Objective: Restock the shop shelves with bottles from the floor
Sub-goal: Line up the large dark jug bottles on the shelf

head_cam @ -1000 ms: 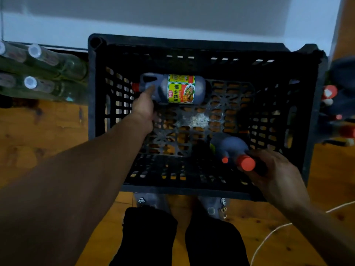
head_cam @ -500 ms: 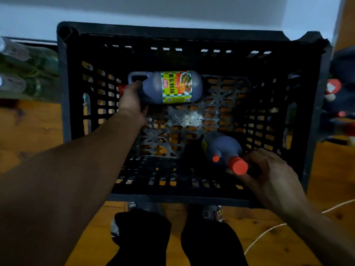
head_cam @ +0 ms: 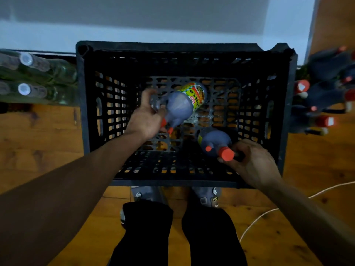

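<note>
A black plastic crate [head_cam: 184, 48] stands on the wooden floor in front of my feet. Inside it my left hand [head_cam: 147, 117] grips the handle end of a dark sauce bottle with a yellow-green label [head_cam: 182, 106], tilted up with its red cap toward me. My right hand [head_cam: 251, 162] holds the handle by the neck of a second dark bottle with a red cap [head_cam: 215, 141], upright near the crate's front right corner.
Green glass bottles [head_cam: 36, 77] lie in a row left of the crate. More dark red-capped bottles [head_cam: 324, 96] stand to its right. A white wall runs behind. A thin white cable [head_cam: 269, 212] crosses the floor at right.
My left hand has taken hold of the labelled bottle, lifted it off the crate floor and swung its cap toward me. My right hand keeps its hold on the second bottle.
</note>
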A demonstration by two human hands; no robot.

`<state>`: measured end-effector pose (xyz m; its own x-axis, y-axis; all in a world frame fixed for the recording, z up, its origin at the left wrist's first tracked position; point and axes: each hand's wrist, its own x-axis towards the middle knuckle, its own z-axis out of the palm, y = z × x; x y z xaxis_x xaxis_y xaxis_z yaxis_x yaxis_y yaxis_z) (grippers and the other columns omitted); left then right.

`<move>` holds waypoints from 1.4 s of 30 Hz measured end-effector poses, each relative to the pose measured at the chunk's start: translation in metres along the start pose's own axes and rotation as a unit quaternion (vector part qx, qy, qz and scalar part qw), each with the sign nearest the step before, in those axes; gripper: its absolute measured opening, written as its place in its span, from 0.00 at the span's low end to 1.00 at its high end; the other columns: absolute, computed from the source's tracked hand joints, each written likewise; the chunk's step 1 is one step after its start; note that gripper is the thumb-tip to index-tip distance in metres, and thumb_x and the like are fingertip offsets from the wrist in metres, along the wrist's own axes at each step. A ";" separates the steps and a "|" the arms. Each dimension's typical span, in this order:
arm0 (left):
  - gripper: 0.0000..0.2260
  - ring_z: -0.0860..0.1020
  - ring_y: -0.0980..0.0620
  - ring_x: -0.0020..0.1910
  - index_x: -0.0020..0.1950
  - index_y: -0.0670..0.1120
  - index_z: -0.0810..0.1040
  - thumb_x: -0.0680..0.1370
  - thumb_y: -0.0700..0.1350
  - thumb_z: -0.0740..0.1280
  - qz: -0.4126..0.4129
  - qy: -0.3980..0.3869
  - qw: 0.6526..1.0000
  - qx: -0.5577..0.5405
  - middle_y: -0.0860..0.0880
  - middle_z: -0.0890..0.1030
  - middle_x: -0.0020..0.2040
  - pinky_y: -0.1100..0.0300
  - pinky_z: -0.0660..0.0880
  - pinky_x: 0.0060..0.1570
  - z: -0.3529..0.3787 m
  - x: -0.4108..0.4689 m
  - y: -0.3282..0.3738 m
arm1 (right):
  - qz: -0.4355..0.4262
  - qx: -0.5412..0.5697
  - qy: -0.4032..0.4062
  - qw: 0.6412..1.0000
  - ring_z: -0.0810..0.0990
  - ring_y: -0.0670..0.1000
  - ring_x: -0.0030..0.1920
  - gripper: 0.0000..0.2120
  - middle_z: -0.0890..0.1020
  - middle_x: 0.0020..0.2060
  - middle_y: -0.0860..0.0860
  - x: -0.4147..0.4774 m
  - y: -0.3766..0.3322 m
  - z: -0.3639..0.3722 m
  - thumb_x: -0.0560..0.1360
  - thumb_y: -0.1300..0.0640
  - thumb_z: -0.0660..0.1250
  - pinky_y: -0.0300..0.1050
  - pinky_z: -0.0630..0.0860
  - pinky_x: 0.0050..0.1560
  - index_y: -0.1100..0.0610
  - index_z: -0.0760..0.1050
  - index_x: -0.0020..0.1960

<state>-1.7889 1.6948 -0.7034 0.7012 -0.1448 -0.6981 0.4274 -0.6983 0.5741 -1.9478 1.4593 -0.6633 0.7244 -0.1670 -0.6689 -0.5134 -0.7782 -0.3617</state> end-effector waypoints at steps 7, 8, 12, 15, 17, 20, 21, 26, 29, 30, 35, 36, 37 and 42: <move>0.13 0.77 0.51 0.38 0.48 0.55 0.75 0.79 0.38 0.57 0.052 -0.040 0.998 -0.013 0.48 0.79 0.47 0.62 0.73 0.36 0.006 0.000 0.008 | 0.043 0.083 0.007 0.996 0.70 0.42 0.35 0.18 0.71 0.35 0.44 0.004 -0.010 0.012 0.69 0.42 0.74 0.32 0.65 0.33 0.52 0.70 0.33; 0.13 0.78 0.50 0.40 0.50 0.54 0.75 0.78 0.37 0.58 0.064 -0.053 0.997 0.000 0.48 0.80 0.48 0.59 0.75 0.39 0.005 0.000 0.010 | 0.055 0.093 0.008 0.994 0.69 0.41 0.35 0.18 0.72 0.35 0.44 0.005 -0.011 0.015 0.69 0.42 0.74 0.31 0.65 0.34 0.55 0.72 0.35; 0.10 0.81 0.43 0.45 0.57 0.51 0.75 0.76 0.41 0.65 0.131 -0.054 0.977 0.160 0.45 0.83 0.48 0.52 0.76 0.47 -0.006 0.001 0.014 | 0.097 0.135 -0.014 0.986 0.72 0.42 0.37 0.17 0.75 0.38 0.46 0.004 -0.013 0.017 0.69 0.42 0.73 0.37 0.64 0.33 0.56 0.77 0.42; 0.09 0.79 0.43 0.51 0.57 0.50 0.77 0.76 0.45 0.66 0.190 -0.017 0.946 0.261 0.45 0.82 0.52 0.53 0.75 0.51 -0.014 0.002 0.012 | 0.113 0.153 -0.031 0.981 0.73 0.44 0.38 0.14 0.74 0.37 0.45 0.005 -0.014 0.012 0.71 0.43 0.72 0.40 0.64 0.34 0.53 0.75 0.41; 0.10 0.75 0.42 0.57 0.56 0.48 0.80 0.76 0.46 0.68 0.221 -0.017 0.926 0.305 0.44 0.76 0.57 0.52 0.73 0.54 -0.015 -0.001 0.010 | 0.122 0.170 -0.033 0.977 0.75 0.48 0.40 0.14 0.76 0.38 0.48 0.005 -0.017 0.011 0.72 0.44 0.71 0.42 0.66 0.35 0.54 0.77 0.43; 0.10 0.71 0.42 0.60 0.53 0.44 0.81 0.75 0.46 0.70 0.211 -0.030 0.930 0.301 0.43 0.71 0.60 0.51 0.71 0.58 -0.008 -0.005 0.015 | 0.136 0.210 -0.024 0.968 0.76 0.50 0.41 0.11 0.78 0.38 0.51 0.004 -0.029 0.009 0.73 0.46 0.70 0.42 0.67 0.36 0.54 0.79 0.43; 0.10 0.71 0.44 0.58 0.51 0.42 0.80 0.74 0.46 0.70 0.192 -0.027 0.945 0.264 0.43 0.71 0.58 0.53 0.70 0.57 -0.004 -0.007 0.023 | 0.144 0.229 -0.019 0.962 0.76 0.50 0.41 0.09 0.77 0.37 0.50 0.001 -0.035 0.006 0.73 0.47 0.70 0.42 0.67 0.36 0.52 0.78 0.40; 0.12 0.67 0.50 0.35 0.39 0.46 0.70 0.77 0.50 0.68 -0.023 -0.046 0.998 0.031 0.49 0.67 0.36 0.57 0.62 0.39 -0.014 -0.050 0.063 | 0.144 0.270 -0.005 0.952 0.73 0.53 0.38 0.09 0.75 0.35 0.52 -0.035 -0.058 -0.029 0.74 0.55 0.70 0.47 0.70 0.39 0.57 0.74 0.39; 0.13 0.66 0.49 0.35 0.37 0.49 0.66 0.79 0.48 0.66 -0.033 -0.076 0.996 -0.028 0.47 0.66 0.37 0.55 0.60 0.38 -0.047 -0.104 0.064 | 0.135 0.294 -0.001 0.946 0.67 0.53 0.35 0.10 0.69 0.33 0.52 -0.067 -0.078 -0.057 0.76 0.60 0.67 0.46 0.64 0.36 0.58 0.69 0.39; 0.14 0.66 0.49 0.36 0.37 0.48 0.66 0.79 0.48 0.66 -0.040 -0.075 0.995 -0.050 0.47 0.67 0.38 0.55 0.60 0.38 -0.059 -0.123 0.066 | 0.135 0.298 0.005 0.945 0.66 0.52 0.34 0.12 0.67 0.32 0.51 -0.077 -0.087 -0.067 0.76 0.60 0.67 0.46 0.63 0.36 0.56 0.67 0.37; 0.09 0.68 0.50 0.41 0.41 0.45 0.71 0.76 0.45 0.69 -0.047 -0.025 0.981 -0.188 0.45 0.69 0.41 0.55 0.60 0.41 -0.107 -0.202 0.108 | 0.110 0.312 0.049 0.942 0.63 0.52 0.35 0.11 0.66 0.33 0.52 -0.126 -0.139 -0.126 0.75 0.60 0.66 0.47 0.60 0.38 0.57 0.65 0.38; 0.09 0.67 0.50 0.41 0.41 0.44 0.70 0.76 0.44 0.69 -0.034 -0.027 0.979 -0.199 0.45 0.69 0.40 0.56 0.60 0.41 -0.117 -0.218 0.121 | 0.096 0.318 0.063 0.941 0.64 0.51 0.35 0.11 0.66 0.32 0.52 -0.138 -0.150 -0.141 0.75 0.60 0.66 0.47 0.61 0.38 0.56 0.65 0.38; 0.10 0.67 0.50 0.40 0.40 0.44 0.69 0.76 0.44 0.69 -0.018 -0.026 0.979 -0.203 0.45 0.68 0.39 0.56 0.59 0.40 -0.129 -0.233 0.134 | 0.074 0.320 0.074 0.942 0.64 0.51 0.34 0.11 0.66 0.32 0.52 -0.150 -0.162 -0.155 0.75 0.60 0.67 0.46 0.61 0.37 0.56 0.66 0.37; 0.06 0.70 0.52 0.38 0.42 0.41 0.74 0.75 0.41 0.69 0.074 0.016 0.964 -0.253 0.46 0.72 0.36 0.57 0.62 0.38 -0.190 -0.313 0.204 | -0.002 0.289 0.149 0.946 0.64 0.48 0.31 0.17 0.65 0.29 0.49 -0.223 -0.226 -0.224 0.75 0.58 0.69 0.44 0.62 0.33 0.53 0.63 0.34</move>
<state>-1.8128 1.7311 -0.2860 0.7890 -0.1896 -0.5844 0.5404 -0.2383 0.8070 -1.8898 1.5367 -0.2868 0.7805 -0.3948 -0.4848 -0.6134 -0.3333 -0.7161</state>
